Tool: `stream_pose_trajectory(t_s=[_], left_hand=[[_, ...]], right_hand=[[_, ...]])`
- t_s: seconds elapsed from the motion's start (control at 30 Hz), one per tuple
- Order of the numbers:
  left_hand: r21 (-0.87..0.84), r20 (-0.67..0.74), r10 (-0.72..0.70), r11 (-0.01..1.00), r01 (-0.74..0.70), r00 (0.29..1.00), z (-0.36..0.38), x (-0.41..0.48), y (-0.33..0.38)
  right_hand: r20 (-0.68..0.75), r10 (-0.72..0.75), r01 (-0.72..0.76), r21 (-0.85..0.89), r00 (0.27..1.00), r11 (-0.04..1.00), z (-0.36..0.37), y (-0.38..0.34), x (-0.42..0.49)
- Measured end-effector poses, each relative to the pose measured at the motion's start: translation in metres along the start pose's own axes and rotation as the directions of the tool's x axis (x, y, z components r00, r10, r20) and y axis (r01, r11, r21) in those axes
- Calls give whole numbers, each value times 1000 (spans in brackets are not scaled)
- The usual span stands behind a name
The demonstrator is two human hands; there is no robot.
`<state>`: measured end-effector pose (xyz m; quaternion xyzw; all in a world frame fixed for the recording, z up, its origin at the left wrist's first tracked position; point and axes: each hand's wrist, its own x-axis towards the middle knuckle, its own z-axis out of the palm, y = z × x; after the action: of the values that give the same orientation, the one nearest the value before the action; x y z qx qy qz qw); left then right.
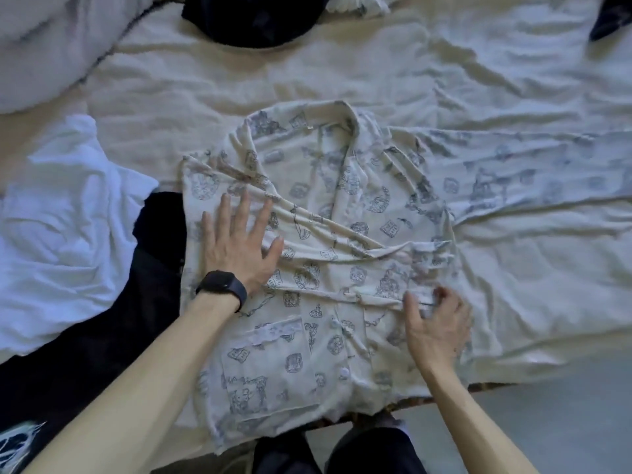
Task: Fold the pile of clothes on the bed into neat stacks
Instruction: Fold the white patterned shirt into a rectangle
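A cream button-up shirt (307, 234) with a dark line-drawn print lies front up on the bed, collar away from me. Its left sleeve is folded diagonally across the chest, and its right sleeve stretches out flat to the right. My left hand (239, 241), a black watch on the wrist, presses flat on the folded left side with fingers spread. My right hand (434, 323) pinches the cuff end of the folded sleeve near the shirt's right edge.
A white garment (61, 217) lies crumpled at the left, over a black garment (113, 336) that runs to the near edge. Another dark garment (253, 18) sits at the far side. The wrinkled cream sheet (410, 63) covers the bed; floor (564, 422) shows at lower right.
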<state>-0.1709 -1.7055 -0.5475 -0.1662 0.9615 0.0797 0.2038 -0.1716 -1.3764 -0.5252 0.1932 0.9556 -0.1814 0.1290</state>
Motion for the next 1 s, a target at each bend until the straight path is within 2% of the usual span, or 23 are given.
stream_pose_trajectory(t_s=[0.07,0.17,0.33,0.4,0.53,0.6,0.67,0.77,0.87,1.0], left_hand=[[-28,51,-48,998,49,998,10,-12,13],[-17,92,-111,993,113,990,19,-15,19],[56,170,-146,989,138,975,21,-8,20],[66,208,-155,987,144,966,18,-8,21],[79,274,-186,982,171,943,4,-5,28],[53,248,-215,977,208,945,-4,-5,38],[3,121,-153,988,154,981,-12,-7,56],[-9,-29,99,995,-99,995,-16,-9,97],[-37,-41,280,959,-282,959,-13,-5,142],[-51,71,351,936,-348,934,-5,4,175]], right_hand=[[33,94,-97,101,995,990,-6,4,8],[84,59,-75,203,995,976,-15,10,14],[-29,53,-40,325,998,945,-36,34,-6],[25,55,-60,309,998,949,-39,50,-19],[212,115,-147,141,970,979,-41,64,-24],[269,120,-156,114,956,981,-44,55,-18],[287,113,-160,148,951,976,-47,46,-12],[230,74,-140,288,970,947,-50,26,4],[244,84,-167,344,966,924,-44,7,28],[330,205,-270,162,921,949,-36,-9,61]])
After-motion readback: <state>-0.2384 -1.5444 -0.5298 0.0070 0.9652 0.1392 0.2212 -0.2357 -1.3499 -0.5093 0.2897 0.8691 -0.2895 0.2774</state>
